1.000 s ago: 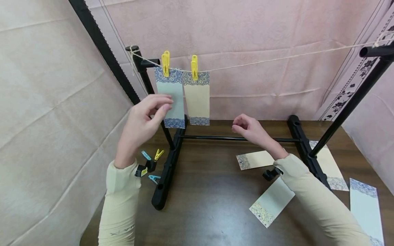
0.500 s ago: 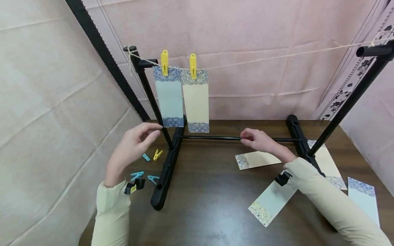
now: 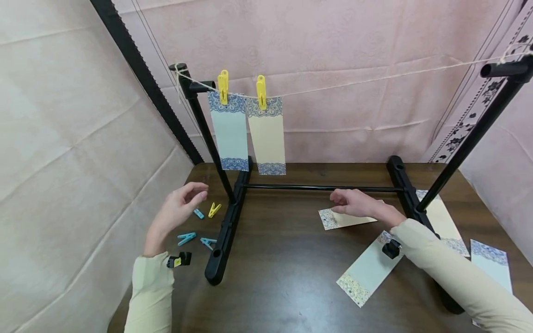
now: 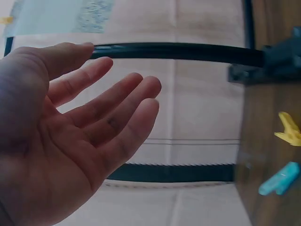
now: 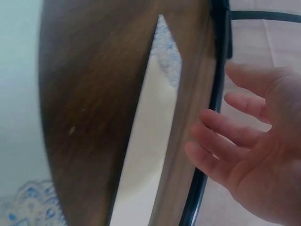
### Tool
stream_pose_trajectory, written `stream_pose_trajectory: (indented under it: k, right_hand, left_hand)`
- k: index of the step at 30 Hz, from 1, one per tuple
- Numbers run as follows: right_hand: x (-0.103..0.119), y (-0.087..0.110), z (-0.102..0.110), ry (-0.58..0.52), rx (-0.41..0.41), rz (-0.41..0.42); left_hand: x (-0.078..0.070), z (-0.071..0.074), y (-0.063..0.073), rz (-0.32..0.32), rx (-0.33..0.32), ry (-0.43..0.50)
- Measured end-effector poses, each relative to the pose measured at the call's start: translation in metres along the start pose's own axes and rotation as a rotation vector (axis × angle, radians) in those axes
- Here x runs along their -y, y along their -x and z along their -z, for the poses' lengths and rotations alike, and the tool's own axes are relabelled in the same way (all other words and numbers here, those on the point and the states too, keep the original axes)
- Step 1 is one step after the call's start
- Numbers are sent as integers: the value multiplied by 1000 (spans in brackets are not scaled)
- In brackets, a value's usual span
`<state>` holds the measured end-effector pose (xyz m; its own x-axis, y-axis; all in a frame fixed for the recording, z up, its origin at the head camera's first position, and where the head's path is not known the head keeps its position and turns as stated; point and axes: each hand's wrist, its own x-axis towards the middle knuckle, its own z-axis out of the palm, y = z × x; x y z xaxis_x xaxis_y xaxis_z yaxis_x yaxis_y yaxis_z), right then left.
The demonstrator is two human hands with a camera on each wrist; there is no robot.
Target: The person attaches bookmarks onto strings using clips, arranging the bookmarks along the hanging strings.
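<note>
My left hand [image 3: 176, 210] hovers at the left, its fingers loosely bent around nothing, as the left wrist view confirms. Close to it on the table lie a yellow clothespin [image 3: 214, 210] and several blue clothespins [image 3: 186, 238]. My right hand [image 3: 356, 203], relaxed and holding nothing, is above a cream card [image 3: 347, 219] with a patterned end, partly covering it in the head view. A light blue card [image 3: 228, 132] and a cream card [image 3: 266, 141] hang side by side from the string [image 3: 354, 84], each under a yellow clothespin [image 3: 261, 92].
A black frame [image 3: 225, 231] carries the string between its posts, with a low crossbar [image 3: 291, 187] near the back. On the right of the table lie a pale blue card [image 3: 366, 273], another cream card [image 3: 443, 222] and a blue-edged card [image 3: 491, 263]. Pink cloth [image 3: 333, 41] hangs behind.
My left hand has come down and left from in front of the hanging blue card toward the clothespins. The right hand has lowered and shifted right, over the cream card.
</note>
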<state>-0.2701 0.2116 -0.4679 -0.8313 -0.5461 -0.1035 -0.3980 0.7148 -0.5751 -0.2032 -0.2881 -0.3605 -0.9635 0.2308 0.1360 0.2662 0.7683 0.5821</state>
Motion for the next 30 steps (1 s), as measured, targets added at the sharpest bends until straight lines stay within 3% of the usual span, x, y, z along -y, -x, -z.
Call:
stream_pose_trajectory:
  k: [9, 13, 19, 30]
  right_hand:
    - [-6, 10, -5, 175, 46, -5]
    - [-6, 19, -5, 182, 48, -53]
    - [-13, 25, -6, 233, 33, -53]
    - [-21, 30, -9, 289, 54, -59]
  left_hand:
    - [35, -22, -6, 87, -8, 9]
    - [48, -32, -8, 114, -21, -8]
    - [65, -47, -11, 157, -32, -27]
    - [75, -61, -28, 196, 3, -67]
